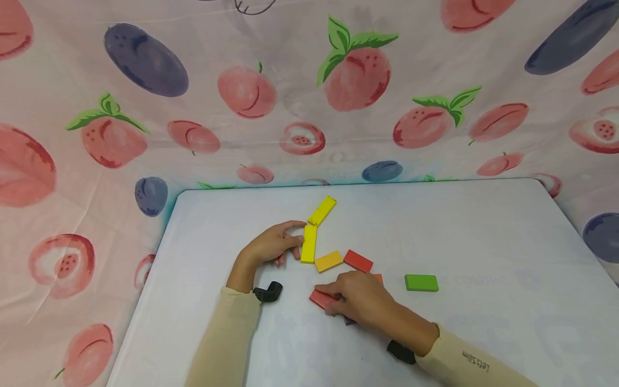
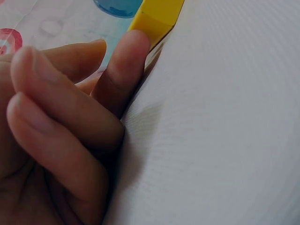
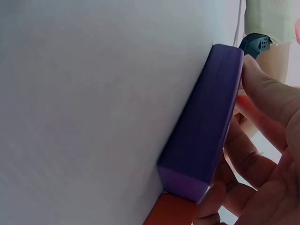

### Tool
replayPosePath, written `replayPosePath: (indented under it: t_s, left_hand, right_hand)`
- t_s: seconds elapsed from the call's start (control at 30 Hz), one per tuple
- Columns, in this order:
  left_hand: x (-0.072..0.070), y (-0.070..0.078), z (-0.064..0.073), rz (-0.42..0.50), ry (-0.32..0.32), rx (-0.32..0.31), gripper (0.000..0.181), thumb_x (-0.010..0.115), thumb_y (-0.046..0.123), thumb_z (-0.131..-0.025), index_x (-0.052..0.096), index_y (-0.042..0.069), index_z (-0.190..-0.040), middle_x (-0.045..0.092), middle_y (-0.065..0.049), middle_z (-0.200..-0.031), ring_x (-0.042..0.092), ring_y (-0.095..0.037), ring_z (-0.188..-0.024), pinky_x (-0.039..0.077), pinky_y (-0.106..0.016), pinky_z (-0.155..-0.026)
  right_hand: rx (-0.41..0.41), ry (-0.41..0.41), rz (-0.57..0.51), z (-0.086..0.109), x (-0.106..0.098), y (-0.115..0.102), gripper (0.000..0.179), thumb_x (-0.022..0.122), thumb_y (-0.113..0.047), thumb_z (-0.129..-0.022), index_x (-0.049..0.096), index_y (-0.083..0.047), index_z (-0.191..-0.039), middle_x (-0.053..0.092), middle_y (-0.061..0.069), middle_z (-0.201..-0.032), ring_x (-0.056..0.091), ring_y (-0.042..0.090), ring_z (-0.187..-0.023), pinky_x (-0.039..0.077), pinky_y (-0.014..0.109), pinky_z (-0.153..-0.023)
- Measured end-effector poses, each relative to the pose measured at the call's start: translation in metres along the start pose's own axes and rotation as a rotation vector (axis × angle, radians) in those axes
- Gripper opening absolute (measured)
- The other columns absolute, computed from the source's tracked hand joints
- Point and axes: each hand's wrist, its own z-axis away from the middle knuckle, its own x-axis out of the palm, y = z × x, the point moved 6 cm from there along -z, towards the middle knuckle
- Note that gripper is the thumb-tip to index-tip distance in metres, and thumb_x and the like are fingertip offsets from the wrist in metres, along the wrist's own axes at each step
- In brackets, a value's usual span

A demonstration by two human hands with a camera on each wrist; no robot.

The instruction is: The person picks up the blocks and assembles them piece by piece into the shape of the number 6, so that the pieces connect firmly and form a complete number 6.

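In the head view my left hand [image 1: 273, 244] reaches in from the left, index finger and thumb against the left side of a yellow block [image 1: 309, 244]. A second yellow block [image 1: 322, 210] slants away from its far end. My right hand [image 1: 362, 295] pinches a red block [image 1: 321, 299] between index finger and thumb, low over the table. Beside that thumb lies a purple block [image 3: 201, 122], mostly hidden by the hand in the head view. An orange block [image 3: 171, 212] meets the purple block's near end.
An amber block [image 1: 329, 261] and another red block [image 1: 358, 260] continue a curved row past the yellow ones. A green block [image 1: 421, 282] lies apart on the right. The white table [image 1: 483, 231] ends at a fruit-print cloth [image 1: 300, 107]. Black wrist cameras [image 1: 268, 292] sit on both wrists.
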Motion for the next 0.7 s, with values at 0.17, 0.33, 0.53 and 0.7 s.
replayPosePath:
  t_s: [0.17, 0.33, 0.53, 0.7]
  left_hand:
    - [0.0000, -0.0008, -0.0008, -0.003, 0.000, 0.002, 0.050, 0.063, 0.037, -0.102, 0.048, 0.031, -0.148, 0.073, -0.007, -0.081, 0.049, -0.014, -0.042, 0.038, -0.024, -0.043]
    - [-0.0002, -0.0016, -0.0017, -0.009, 0.000, -0.004, 0.049, 0.063, 0.036, -0.102, 0.048, 0.031, -0.148, 0.073, -0.007, -0.081, 0.049, -0.014, -0.042, 0.038, -0.024, -0.043]
    - [0.0000, 0.0000, -0.0008, -0.005, -0.001, -0.004, 0.049, 0.063, 0.035, -0.102, 0.048, 0.031, -0.148, 0.073, -0.007, -0.081, 0.048, -0.013, -0.042, 0.037, -0.024, -0.043]
    - [0.0000, 0.0010, 0.0001, -0.008, 0.001, -0.001, 0.050, 0.063, 0.036, -0.102, 0.047, 0.031, -0.149, 0.073, -0.007, -0.081, 0.048, -0.013, -0.042, 0.037, -0.024, -0.043]
  right_hand:
    - [-0.003, -0.002, 0.000, -0.0001, 0.0010, 0.0016, 0.050, 0.087, -0.043, -0.079, 0.073, -0.037, -0.126, 0.064, -0.015, -0.075, 0.047, 0.005, -0.065, 0.038, 0.021, -0.057]
    - [-0.019, 0.005, -0.012, 0.0000, 0.0015, 0.0017, 0.051, 0.087, -0.044, -0.077, 0.073, -0.037, -0.126, 0.068, -0.015, -0.079, 0.048, 0.004, -0.067, 0.038, 0.021, -0.057]
    - [-0.028, -0.012, -0.050, -0.0004, -0.0008, 0.0032, 0.042, 0.083, -0.036, -0.086, 0.073, -0.034, -0.126, 0.067, -0.015, -0.076, 0.047, 0.005, -0.063, 0.038, 0.021, -0.055]
    - [-0.036, -0.019, -0.104, -0.0015, -0.0031, 0.0044, 0.035, 0.079, -0.027, -0.090, 0.075, -0.032, -0.124, 0.071, -0.014, -0.083, 0.049, 0.004, -0.063, 0.040, 0.020, -0.055]
